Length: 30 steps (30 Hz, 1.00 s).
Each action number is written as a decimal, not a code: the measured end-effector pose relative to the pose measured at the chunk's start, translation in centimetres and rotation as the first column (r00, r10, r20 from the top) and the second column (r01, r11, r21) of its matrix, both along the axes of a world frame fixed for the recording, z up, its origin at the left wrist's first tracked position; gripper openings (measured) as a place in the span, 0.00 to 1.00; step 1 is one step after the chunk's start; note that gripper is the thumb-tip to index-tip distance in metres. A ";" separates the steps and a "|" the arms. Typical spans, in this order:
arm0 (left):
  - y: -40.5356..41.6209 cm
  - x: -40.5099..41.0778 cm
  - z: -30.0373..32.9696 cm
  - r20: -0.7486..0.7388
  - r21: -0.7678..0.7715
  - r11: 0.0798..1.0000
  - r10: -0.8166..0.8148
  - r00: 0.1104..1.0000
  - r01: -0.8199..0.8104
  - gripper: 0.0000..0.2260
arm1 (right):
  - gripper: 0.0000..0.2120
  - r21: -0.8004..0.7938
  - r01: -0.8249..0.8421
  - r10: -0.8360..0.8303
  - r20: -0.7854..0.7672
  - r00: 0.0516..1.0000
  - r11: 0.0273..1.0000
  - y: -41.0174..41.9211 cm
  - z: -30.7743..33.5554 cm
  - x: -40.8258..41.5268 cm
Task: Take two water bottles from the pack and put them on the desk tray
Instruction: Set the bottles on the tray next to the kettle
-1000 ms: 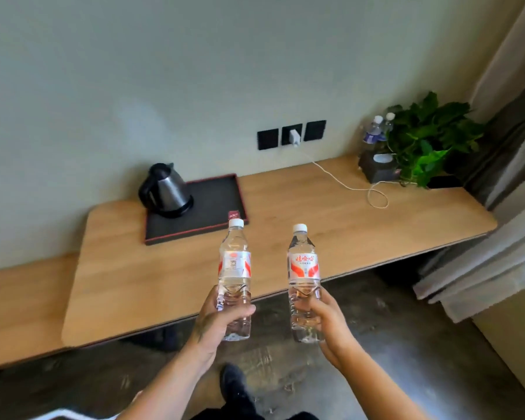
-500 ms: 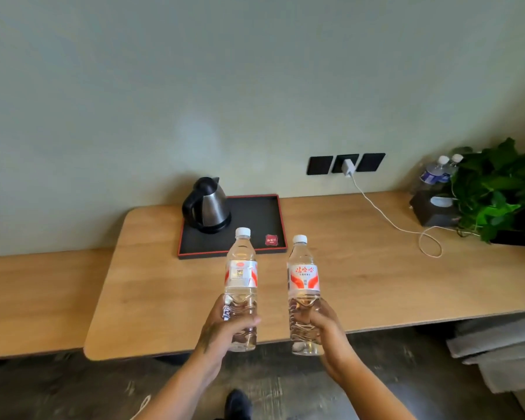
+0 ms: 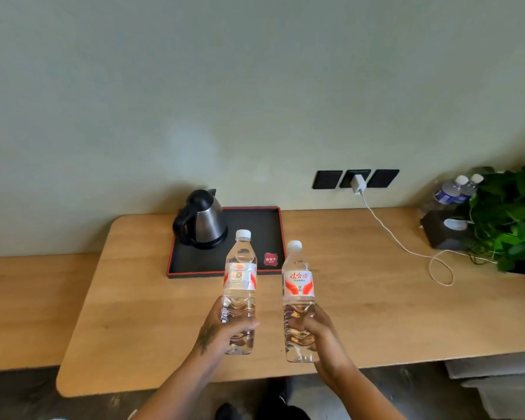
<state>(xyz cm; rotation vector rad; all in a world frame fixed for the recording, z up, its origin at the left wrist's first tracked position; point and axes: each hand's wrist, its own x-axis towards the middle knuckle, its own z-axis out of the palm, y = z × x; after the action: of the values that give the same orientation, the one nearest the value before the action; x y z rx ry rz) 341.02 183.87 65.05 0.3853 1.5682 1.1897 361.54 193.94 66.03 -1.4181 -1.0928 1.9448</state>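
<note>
We're closer now: left hand (image 3: 222,328) & right hand (image 3: 317,331) fingers clamp left bottle (image 3: 240,286), right bottle (image 3: 298,295) over bench (image 3: 152,328); tray (image 3: 255,234) front-right bare beside kettle (image 3: 202,219).

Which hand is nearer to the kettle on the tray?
Left. The left hand holds its bottle below the kettle, slightly to its right; the right hand is farther right.

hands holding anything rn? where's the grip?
Left hand grips one water bottle around its lower body; right hand grips the other bottle likewise.
</note>
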 end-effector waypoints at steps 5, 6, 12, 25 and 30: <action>2.8 -0.1 -0.5 0.007 -0.055 0.997 0.049 0.999 -0.048 0.35 | 0.28 -0.032 -0.099 0.099 -0.013 0.995 0.995 4.6 -1.5 -1.3; 3.4 -0.1 -0.5 0.006 -0.066 0.996 0.064 0.998 -0.063 0.34 | 0.27 -0.037 -0.118 0.118 -0.012 0.993 0.992 5.5 -1.8 -1.5; 6.2 -0.7 -1.1 0.015 -0.086 0.988 0.127 0.992 -0.126 0.35 | 0.23 -0.094 -0.214 0.209 -0.052 0.976 0.972 9.6 -3.3 -3.5; 10.8 -4.3 -4.1 0.078 -0.107 0.993 0.052 0.996 -0.044 0.29 | 0.25 -0.143 -0.205 0.204 -0.024 0.979 0.968 13.2 -6.2 -5.9; 14.5 -6.4 -6.6 0.051 -0.057 0.998 -0.029 0.998 0.032 0.32 | 0.28 -0.027 -0.300 0.301 0.005 0.954 0.953 17.6 -8.9 -8.2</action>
<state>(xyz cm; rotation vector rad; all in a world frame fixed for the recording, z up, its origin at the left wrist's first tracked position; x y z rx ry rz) 334.62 198.33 58.42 0.3382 1.5441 1.1198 353.35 211.51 57.14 -1.3364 -1.3591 2.1684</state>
